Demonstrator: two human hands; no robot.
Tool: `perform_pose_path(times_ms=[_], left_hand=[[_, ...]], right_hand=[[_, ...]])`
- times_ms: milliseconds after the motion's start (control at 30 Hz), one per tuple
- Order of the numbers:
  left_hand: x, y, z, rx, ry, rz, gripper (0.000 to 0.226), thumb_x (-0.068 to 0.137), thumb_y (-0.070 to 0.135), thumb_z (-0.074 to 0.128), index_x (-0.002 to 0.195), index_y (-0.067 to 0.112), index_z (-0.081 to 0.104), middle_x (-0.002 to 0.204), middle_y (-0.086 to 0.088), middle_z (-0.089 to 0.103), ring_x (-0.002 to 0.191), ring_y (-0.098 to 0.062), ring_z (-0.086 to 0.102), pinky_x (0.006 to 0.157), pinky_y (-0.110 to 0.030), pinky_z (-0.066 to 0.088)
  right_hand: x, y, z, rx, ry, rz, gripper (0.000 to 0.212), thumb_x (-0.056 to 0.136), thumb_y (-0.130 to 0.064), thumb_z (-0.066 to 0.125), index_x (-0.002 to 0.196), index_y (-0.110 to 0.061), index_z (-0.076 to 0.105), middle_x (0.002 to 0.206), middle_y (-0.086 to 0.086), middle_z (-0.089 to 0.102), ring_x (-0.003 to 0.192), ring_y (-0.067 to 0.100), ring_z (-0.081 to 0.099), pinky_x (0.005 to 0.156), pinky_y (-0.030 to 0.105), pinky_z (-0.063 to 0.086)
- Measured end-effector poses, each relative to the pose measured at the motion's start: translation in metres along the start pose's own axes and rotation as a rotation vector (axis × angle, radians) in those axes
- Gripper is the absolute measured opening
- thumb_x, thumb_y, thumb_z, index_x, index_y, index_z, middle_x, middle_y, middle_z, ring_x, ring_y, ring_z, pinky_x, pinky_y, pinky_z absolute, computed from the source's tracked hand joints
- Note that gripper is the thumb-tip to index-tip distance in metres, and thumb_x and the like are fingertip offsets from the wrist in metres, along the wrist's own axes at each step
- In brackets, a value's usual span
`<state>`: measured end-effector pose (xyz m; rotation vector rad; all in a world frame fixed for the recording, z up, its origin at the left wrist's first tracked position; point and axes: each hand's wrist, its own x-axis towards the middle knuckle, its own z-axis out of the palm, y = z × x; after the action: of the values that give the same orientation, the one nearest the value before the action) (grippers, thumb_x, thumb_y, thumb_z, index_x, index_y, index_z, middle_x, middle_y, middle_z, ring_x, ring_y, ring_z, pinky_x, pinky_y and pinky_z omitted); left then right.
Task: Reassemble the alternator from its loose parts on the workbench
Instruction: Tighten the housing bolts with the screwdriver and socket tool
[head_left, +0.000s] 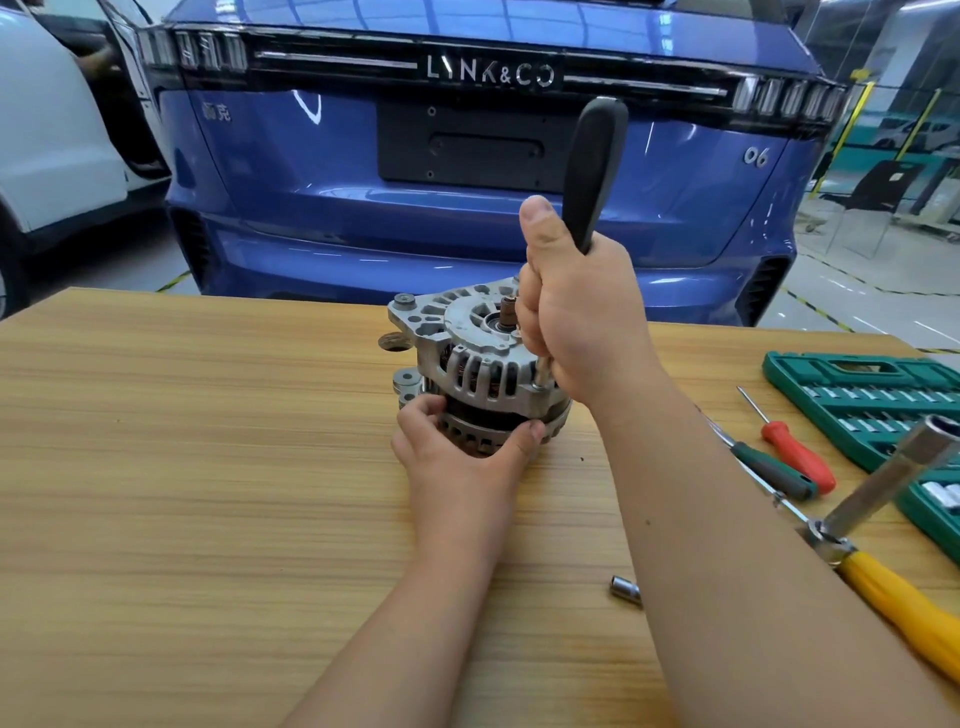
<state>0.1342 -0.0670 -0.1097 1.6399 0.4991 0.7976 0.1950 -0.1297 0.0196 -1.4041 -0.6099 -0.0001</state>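
— Alternator (475, 358) first: where does it sit?

— On the wooden workbench (208, 467), towards the far edge. It stands with the shaft end up. The silver ribbed housing is on top, with copper windings showing through the slots.

— And the hands?

— The left hand (457, 452) grips the lower housing from the near side, with the fingers curled round its left and the thumb pressed on its right. The right hand (576, 322) is a fist round a black-handled driver (595, 166), thumb stuck up beside the handle. The driver stands almost upright, and its metal shaft (541, 371) comes down onto a lug at the alternator's right edge.

— Any writing?

— All of it is behind the bench. The blue car (467, 234) carries "LINK&CO" (491, 73) in silver letters on the dark light bar. There is a "06" badge (755, 156) on the right of the tailgate. On the left are two Chinese characters (215, 111) that I cannot read with certainty.

— Labels on the tools?

— Any marks there are too small to read. A green socket case (857, 395) lies open at the right, showing rows of sockets. A red-handled screwdriver (797, 452) and a green-handled screwdriver (769, 467) lie side by side just beside it. A yellow-handled tool (904, 608) lies at the near right corner. A loose socket (626, 590) rests by the right forearm. A round metal disc (395, 341) lies flat on the bench at the alternator's far left. Part of a white car (52, 156) stands at the far left.
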Motion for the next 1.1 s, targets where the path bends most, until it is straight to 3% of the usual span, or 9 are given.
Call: perform_pose_path(times_ms=[100, 233, 300, 400, 467, 533, 633, 767, 1100], left_hand=[[0.0, 0.0, -0.001, 0.002, -0.001, 0.006, 0.075, 0.054, 0.049, 0.083, 0.102, 0.045, 0.026, 0.107, 0.019, 0.03, 0.096, 0.014, 0.04, 0.071, -0.004, 0.031], [0.001, 0.001, -0.003, 0.005, 0.0, 0.011, 0.075, 0.055, 0.047, 0.086, 0.1, 0.047, 0.025, 0.104, 0.026, 0.027, 0.094, 0.013, 0.042, 0.07, -0.004, 0.032], [0.002, 0.0, -0.004, 0.008, -0.003, -0.001, 0.075, 0.055, 0.047, 0.087, 0.099, 0.048, 0.026, 0.105, 0.026, 0.027, 0.098, 0.001, 0.049, 0.074, -0.01, 0.035], [0.002, -0.002, -0.004, 0.041, -0.005, -0.012, 0.075, 0.053, 0.05, 0.086, 0.099, 0.048, 0.026, 0.106, 0.025, 0.028, 0.104, -0.015, 0.054, 0.082, -0.024, 0.043], [0.003, -0.003, -0.004, 0.058, 0.008, -0.002, 0.075, 0.054, 0.05, 0.086, 0.101, 0.047, 0.027, 0.106, 0.022, 0.029, 0.106, -0.017, 0.055, 0.088, -0.029, 0.045], [0.003, -0.004, -0.004, 0.065, 0.016, 0.001, 0.076, 0.052, 0.051, 0.084, 0.102, 0.046, 0.027, 0.106, 0.022, 0.028, 0.107, -0.019, 0.055, 0.092, -0.032, 0.046], [0.003, -0.001, -0.004, 0.056, 0.007, -0.001, 0.077, 0.048, 0.055, 0.081, 0.101, 0.045, 0.027, 0.107, 0.026, 0.027, 0.107, -0.021, 0.055, 0.095, -0.036, 0.047], [0.003, -0.001, -0.006, 0.038, 0.006, 0.012, 0.076, 0.05, 0.052, 0.083, 0.103, 0.043, 0.03, 0.109, 0.021, 0.032, 0.108, -0.022, 0.056, 0.096, -0.041, 0.049], [0.001, 0.0, -0.005, 0.013, 0.012, 0.019, 0.076, 0.05, 0.054, 0.082, 0.105, 0.041, 0.032, 0.118, 0.008, 0.038, 0.108, -0.022, 0.057, 0.094, -0.042, 0.05]], right_hand=[[0.001, 0.003, -0.004, 0.014, -0.06, -0.01, 0.046, 0.09, -0.05, 0.052, 0.055, -0.025, 0.033, 0.045, -0.007, 0.03, 0.041, 0.013, 0.023, 0.04, 0.024, 0.024], [0.016, -0.001, -0.025, 0.132, -0.557, 0.05, 0.038, 0.085, -0.054, 0.061, 0.065, -0.021, 0.057, 0.056, -0.003, 0.043, 0.046, 0.016, 0.036, 0.045, 0.024, 0.033], [0.029, -0.008, -0.036, 0.221, -0.775, 0.076, 0.041, 0.079, -0.056, 0.066, 0.085, -0.015, 0.069, 0.078, 0.005, 0.06, 0.064, 0.023, 0.056, 0.054, 0.031, 0.049], [0.048, -0.022, -0.039, 0.405, -0.93, 0.094, 0.05, 0.073, -0.049, 0.075, 0.103, -0.01, 0.071, 0.098, 0.011, 0.067, 0.088, 0.031, 0.066, 0.067, 0.043, 0.056], [0.059, -0.032, -0.032, 0.56, -1.006, 0.143, 0.041, 0.072, -0.035, 0.081, 0.096, -0.004, 0.069, 0.081, 0.012, 0.066, 0.07, 0.029, 0.065, 0.06, 0.04, 0.054], [0.061, -0.04, -0.026, 0.686, -1.051, 0.26, 0.027, 0.073, -0.02, 0.081, 0.078, -0.002, 0.062, 0.057, 0.006, 0.052, 0.043, 0.02, 0.048, 0.043, 0.028, 0.04], [0.056, -0.042, -0.022, 0.604, -0.968, 0.269, 0.029, 0.079, -0.02, 0.074, 0.063, -0.012, 0.051, 0.046, -0.005, 0.038, 0.033, 0.01, 0.03, 0.039, 0.018, 0.024], [0.038, -0.047, -0.014, 0.262, -0.505, 0.088, 0.036, 0.097, -0.029, 0.044, 0.063, -0.02, 0.035, 0.048, -0.008, 0.026, 0.038, 0.011, 0.019, 0.041, 0.021, 0.024], [0.019, -0.051, 0.0, 0.137, -0.132, -0.057, 0.04, 0.097, -0.022, 0.049, 0.061, -0.019, 0.032, 0.048, -0.004, 0.027, 0.045, 0.017, 0.016, 0.043, 0.025, 0.022]])
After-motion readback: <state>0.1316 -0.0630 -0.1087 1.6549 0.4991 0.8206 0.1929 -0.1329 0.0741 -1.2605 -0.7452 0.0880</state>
